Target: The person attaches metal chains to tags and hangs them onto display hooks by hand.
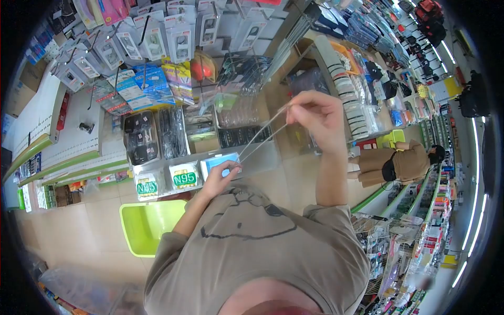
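Observation:
A thin, silvery chain-like strand stretches as a narrow loop between my two hands. Its upper end is pinched by my right hand, raised over the aisle floor. Lower down, my left hand has its fingers closed at the other end of the strand. Whether the strand is metal chain or cord is hard to make out. Just behind my left hand sits a blue and white box on the display ledge. Two packs marked N95 stand to its left.
A lime-green basket stands on the floor at left. Ahead, a divided display bin holds packaged goods, below hooks with hanging blister packs. At right are a goods table and another person in brown.

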{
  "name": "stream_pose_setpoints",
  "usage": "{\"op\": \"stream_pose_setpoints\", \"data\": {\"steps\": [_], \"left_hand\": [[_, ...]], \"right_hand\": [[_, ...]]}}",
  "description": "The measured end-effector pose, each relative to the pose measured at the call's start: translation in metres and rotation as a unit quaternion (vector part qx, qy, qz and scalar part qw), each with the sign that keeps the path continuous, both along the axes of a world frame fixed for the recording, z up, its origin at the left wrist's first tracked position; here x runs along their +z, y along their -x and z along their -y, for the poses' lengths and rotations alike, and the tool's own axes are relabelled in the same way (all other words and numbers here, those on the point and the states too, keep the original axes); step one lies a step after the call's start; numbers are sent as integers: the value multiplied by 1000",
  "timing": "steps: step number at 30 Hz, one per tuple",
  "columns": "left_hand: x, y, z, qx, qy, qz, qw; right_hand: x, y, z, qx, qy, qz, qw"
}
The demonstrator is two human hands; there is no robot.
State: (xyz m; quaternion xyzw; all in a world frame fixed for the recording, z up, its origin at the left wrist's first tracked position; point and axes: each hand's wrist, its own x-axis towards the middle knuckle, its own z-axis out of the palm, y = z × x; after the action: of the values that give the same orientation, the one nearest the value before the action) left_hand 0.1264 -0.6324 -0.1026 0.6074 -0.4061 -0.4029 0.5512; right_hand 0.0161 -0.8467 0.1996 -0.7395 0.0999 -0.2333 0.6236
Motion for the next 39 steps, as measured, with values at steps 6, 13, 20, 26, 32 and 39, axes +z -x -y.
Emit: {"op": "stream_pose_setpoints", "data": {"steps": [6,13,20,26,32,39], "left_hand": [[2,4,3,65,81,81,991],[-13,1,-7,84,43,-9,996],[-36,-1,-46,157,7,-36,987],[-35,5,-54,207,-23,-65,976],[-20,20,-41,259,-16,-85,962],[-13,35,-20,278,-25,-93,956]], "right_hand": [[32,-2,13,69,209,-52,974],[42,-17,44,-21,204,17,979],[44,-37,92,-152,299,91,938],[53,-58,156,-145,293,142,934],[46,-71,209,-98,206,85,970],[32,-80,224,-32,160,92,982]]}}
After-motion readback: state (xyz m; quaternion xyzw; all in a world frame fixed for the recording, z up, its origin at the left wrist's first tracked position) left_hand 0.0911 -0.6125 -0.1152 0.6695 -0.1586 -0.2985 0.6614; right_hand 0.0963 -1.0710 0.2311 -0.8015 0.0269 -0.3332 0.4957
